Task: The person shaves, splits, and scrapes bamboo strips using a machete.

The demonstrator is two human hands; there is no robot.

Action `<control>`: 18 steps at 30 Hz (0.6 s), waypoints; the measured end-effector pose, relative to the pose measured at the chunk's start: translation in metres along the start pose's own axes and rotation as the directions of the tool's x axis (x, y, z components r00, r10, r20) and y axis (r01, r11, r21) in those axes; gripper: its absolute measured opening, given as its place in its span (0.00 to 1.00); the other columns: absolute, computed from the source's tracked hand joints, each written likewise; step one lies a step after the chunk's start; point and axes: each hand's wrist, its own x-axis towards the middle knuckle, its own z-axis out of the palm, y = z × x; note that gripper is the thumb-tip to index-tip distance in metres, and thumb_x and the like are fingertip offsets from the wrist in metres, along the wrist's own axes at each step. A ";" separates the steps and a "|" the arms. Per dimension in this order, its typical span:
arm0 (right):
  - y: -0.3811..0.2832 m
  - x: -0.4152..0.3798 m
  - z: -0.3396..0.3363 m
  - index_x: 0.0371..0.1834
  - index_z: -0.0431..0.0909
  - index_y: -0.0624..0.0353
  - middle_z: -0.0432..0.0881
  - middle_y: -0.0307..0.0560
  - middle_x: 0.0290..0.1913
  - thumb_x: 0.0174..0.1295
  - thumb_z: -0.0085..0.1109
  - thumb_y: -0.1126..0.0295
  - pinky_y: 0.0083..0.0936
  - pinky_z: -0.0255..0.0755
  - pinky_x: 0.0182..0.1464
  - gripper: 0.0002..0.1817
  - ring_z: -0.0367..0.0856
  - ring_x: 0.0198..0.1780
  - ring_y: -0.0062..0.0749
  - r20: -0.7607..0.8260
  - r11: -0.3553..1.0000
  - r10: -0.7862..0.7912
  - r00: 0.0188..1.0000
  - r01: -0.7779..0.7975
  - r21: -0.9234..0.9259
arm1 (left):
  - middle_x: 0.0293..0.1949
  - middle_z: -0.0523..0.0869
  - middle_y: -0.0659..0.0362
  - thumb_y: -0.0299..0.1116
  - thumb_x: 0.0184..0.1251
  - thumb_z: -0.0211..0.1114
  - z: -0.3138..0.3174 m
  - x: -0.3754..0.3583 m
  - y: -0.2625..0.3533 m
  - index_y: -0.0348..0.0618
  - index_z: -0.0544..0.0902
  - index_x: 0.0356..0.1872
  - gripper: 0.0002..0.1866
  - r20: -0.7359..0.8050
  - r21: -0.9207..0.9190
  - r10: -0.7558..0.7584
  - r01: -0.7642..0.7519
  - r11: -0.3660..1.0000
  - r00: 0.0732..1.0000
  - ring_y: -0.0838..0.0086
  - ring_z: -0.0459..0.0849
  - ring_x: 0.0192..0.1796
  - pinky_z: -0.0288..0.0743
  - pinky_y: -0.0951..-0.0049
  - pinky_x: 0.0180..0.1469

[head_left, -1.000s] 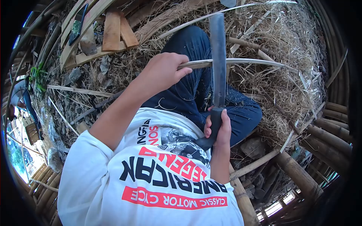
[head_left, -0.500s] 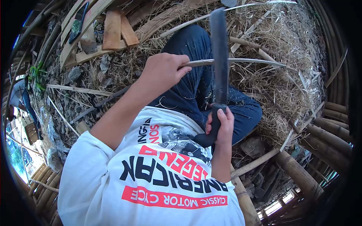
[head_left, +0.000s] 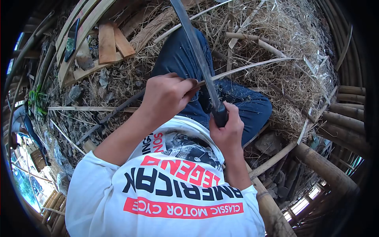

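Observation:
My right hand [head_left: 229, 128] is closed round the black handle of a machete [head_left: 197, 53] above my lap. Its long dark blade points up and to the left. In my left hand [head_left: 169, 94], a thin bamboo strip [head_left: 252, 69] is pinched near one end. The strip passes the blade close to my left fingers and stretches out to the right, curving slightly. Blade and strip cross just above my crossed legs [head_left: 246, 104]; whether the edge bites into the strip cannot be made out.
A phone [head_left: 71, 41] lies on pale bamboo slats at the upper left, near short wooden boards [head_left: 107, 43]. Shavings [head_left: 284, 94] cover the ground to the right. Thick bamboo poles [head_left: 325, 168] stand at the lower right. At the far left, part of another person [head_left: 24, 122] shows.
The machete has tilted to the left, and my right hand has turned with its handle. My left hand and the bamboo strip have come lower, nearer my body.

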 end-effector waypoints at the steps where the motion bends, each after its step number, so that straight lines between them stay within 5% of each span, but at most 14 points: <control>1: 0.000 -0.001 -0.002 0.56 0.71 0.65 0.82 0.59 0.36 0.48 0.69 0.79 0.40 0.78 0.36 0.28 0.84 0.36 0.59 -0.003 1.000 0.001 1.000 -0.001 0.000 | 0.24 0.85 0.56 0.31 0.54 0.74 -0.001 -0.003 0.000 0.44 0.88 0.33 0.06 0.001 0.000 0.003 -0.003 1.000 1.000 0.63 0.84 0.27 0.76 0.64 0.29; 6: -0.005 0.002 -0.016 0.58 0.71 0.63 0.84 0.59 0.39 0.50 0.70 0.76 0.40 0.79 0.35 0.29 0.86 0.35 0.53 0.151 0.971 0.031 0.988 0.006 -0.241 | 0.24 0.85 0.55 0.31 0.54 0.74 -0.002 -0.014 0.001 0.44 0.88 0.32 0.06 0.083 0.035 -0.032 0.029 0.999 0.996 0.62 0.83 0.27 0.75 0.63 0.28; 10: -0.002 0.003 -0.019 0.58 0.72 0.59 0.84 0.59 0.32 0.51 0.69 0.77 0.40 0.78 0.34 0.28 0.85 0.34 0.56 0.148 0.964 0.043 0.988 -0.002 -0.266 | 0.24 0.84 0.55 0.31 0.55 0.73 0.001 -0.019 0.005 0.44 0.87 0.32 0.05 0.076 -0.016 -0.045 0.047 0.999 0.996 0.62 0.82 0.27 0.75 0.63 0.28; 18: 0.036 0.001 -0.018 0.58 0.73 0.58 0.85 0.58 0.40 0.54 0.69 0.74 0.42 0.79 0.36 0.26 0.86 0.37 0.55 0.012 0.920 0.062 0.998 -0.052 -0.389 | 0.20 0.80 0.54 0.33 0.61 0.72 -0.016 -0.019 0.002 0.43 0.87 0.33 0.06 0.078 -0.052 -0.158 0.162 0.985 0.984 0.63 0.80 0.23 0.69 0.64 0.26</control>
